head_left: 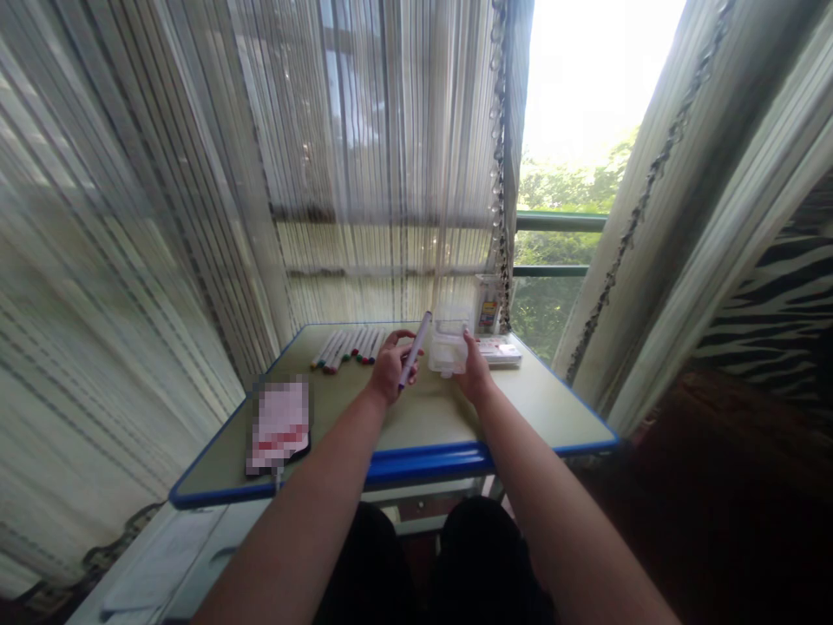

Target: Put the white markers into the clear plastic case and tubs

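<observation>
My left hand is closed around a marker with a pale barrel and purple ends, held at a slant above the table. In my right hand is a clear plastic case, gripped along its right side just beside the marker. The case looks see-through; whether anything lies inside I cannot make out. Several white markers with coloured ends lie side by side on the table to the left of my left hand.
A phone with a cable lies near the front left of the blue-edged table. Behind my right hand are a flat white box and an upright clear package. String curtains hang along the table's far edge.
</observation>
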`<act>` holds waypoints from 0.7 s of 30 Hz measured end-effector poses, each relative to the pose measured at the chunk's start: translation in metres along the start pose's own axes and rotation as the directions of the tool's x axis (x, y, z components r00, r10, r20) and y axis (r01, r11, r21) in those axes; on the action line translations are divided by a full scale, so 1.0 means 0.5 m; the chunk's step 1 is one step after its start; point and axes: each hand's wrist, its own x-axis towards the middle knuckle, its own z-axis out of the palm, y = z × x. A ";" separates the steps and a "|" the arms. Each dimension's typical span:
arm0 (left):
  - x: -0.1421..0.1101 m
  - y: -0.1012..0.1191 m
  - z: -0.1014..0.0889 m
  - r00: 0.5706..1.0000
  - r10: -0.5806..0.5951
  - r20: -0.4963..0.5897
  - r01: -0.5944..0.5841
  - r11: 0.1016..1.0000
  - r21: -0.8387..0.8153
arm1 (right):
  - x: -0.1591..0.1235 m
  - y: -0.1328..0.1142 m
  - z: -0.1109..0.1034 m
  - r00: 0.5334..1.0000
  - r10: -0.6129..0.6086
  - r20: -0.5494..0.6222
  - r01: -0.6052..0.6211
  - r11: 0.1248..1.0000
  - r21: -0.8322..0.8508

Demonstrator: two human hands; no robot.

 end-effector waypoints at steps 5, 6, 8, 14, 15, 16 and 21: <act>-0.006 -0.005 0.004 0.999 -0.005 0.052 -0.001 0.993 0.117 | 0.010 -0.008 -0.008 0.999 -0.049 -0.018 0.050 0.998 0.026; -0.007 -0.005 0.005 0.997 -0.022 0.077 0.014 0.993 0.114 | 0.010 -0.013 -0.009 0.998 -0.062 -0.026 0.063 0.997 0.032; -0.009 -0.002 0.003 0.983 -0.088 0.163 0.077 0.994 0.074 | 0.007 -0.022 -0.010 0.993 -0.101 -0.056 0.104 0.993 0.055; -0.016 0.012 -0.002 0.832 -0.362 0.421 0.380 0.924 0.043 | -0.004 -0.034 -0.003 0.984 -0.152 -0.097 0.163 0.979 0.120; -0.016 0.012 -0.003 0.824 -0.372 0.427 0.397 0.917 0.033 | -0.004 -0.033 -0.003 0.981 -0.158 -0.110 0.171 0.979 0.115; -0.015 0.012 -0.003 0.828 -0.369 0.423 0.401 0.916 0.014 | -0.003 -0.032 -0.004 0.978 -0.167 -0.126 0.180 0.978 0.103; -0.012 0.009 -0.003 0.866 -0.351 0.356 0.384 0.923 -0.025 | 0.009 -0.023 -0.019 0.968 -0.206 -0.142 0.207 0.978 -0.012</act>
